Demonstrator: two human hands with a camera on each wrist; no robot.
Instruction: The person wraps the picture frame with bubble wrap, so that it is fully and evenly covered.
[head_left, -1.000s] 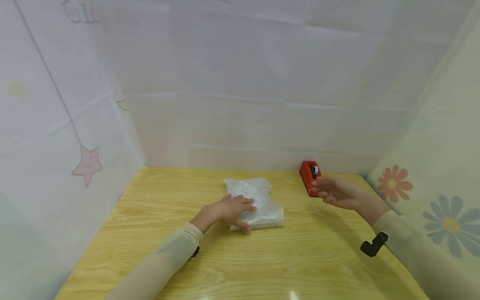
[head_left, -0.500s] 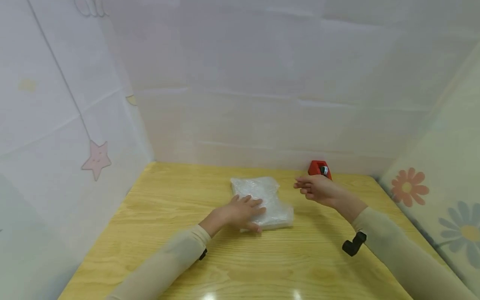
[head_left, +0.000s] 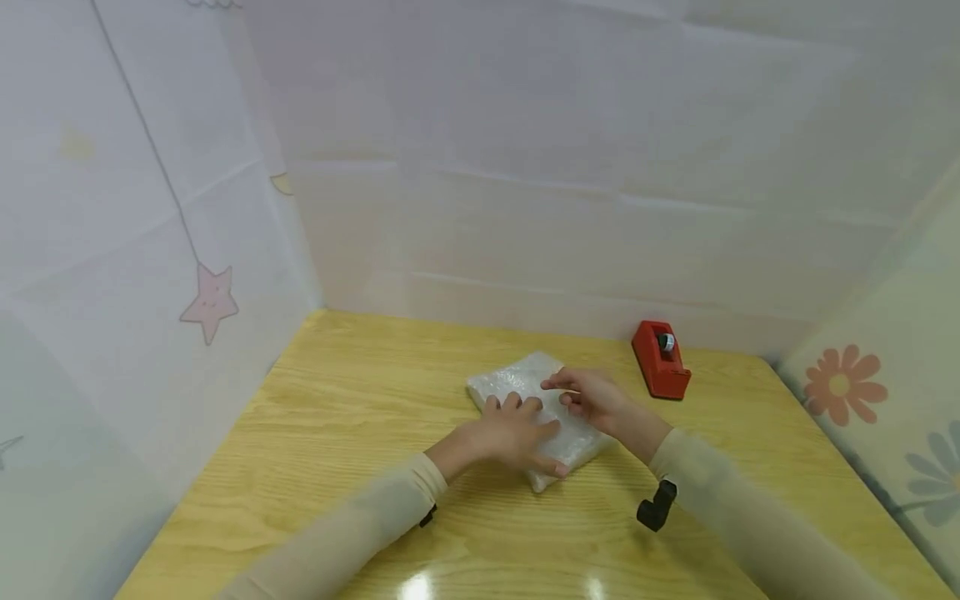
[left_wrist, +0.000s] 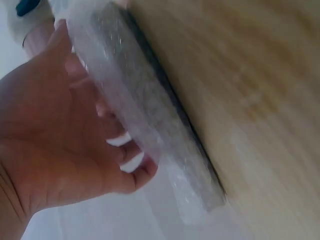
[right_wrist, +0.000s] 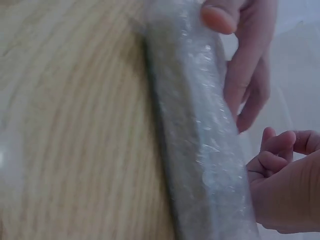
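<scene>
A flat package in clear bubble wrap [head_left: 513, 379] lies at an angle on the wooden table. Spread fingers of my left hand [head_left: 502, 437] rest across its near left part. In the left wrist view that hand [left_wrist: 65, 145] lies along the top of the wrapped package [left_wrist: 145, 105], whose dark bottom edge shows. My right hand [head_left: 596, 400] is over the package's right side, thumb and fingers bent toward each other. The right wrist view has this hand [right_wrist: 285, 185] beside the wrap [right_wrist: 200, 130]; I cannot tell whether something thin is between its fingertips.
A red tape dispenser [head_left: 660, 362] with a small roll stands at the back right of the table [head_left: 360, 400]. Pale cloth walls [head_left: 510, 233] enclose the table at the back and both sides.
My right hand has come left from the tape dispenser to over the package. The package has turned counterclockwise under my left hand. The head view has shifted, moving the scene rightward.
</scene>
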